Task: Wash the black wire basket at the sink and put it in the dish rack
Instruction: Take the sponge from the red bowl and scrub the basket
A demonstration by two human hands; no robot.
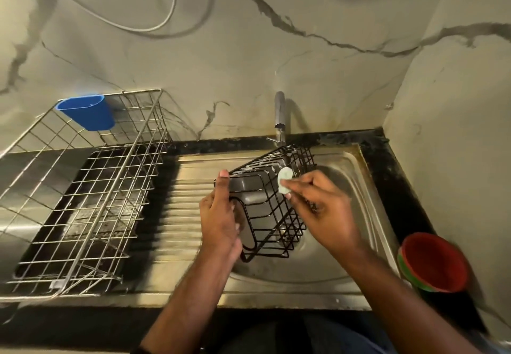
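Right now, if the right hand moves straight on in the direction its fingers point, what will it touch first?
The right hand points up-left, pinching a small pale pad. The pad would likely meet the soapy wires of the black wire basket first; depth is unclear, and they may already touch.

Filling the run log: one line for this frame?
stage: scrubbing | left hand: holds basket over sink | right hand: pale scrubber on basket | rack: no basket

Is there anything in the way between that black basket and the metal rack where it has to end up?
Nothing visible. The black wire basket is over the sink; only the ribbed drainboard separates it from the dish rack, whose bottom looks unoccupied.
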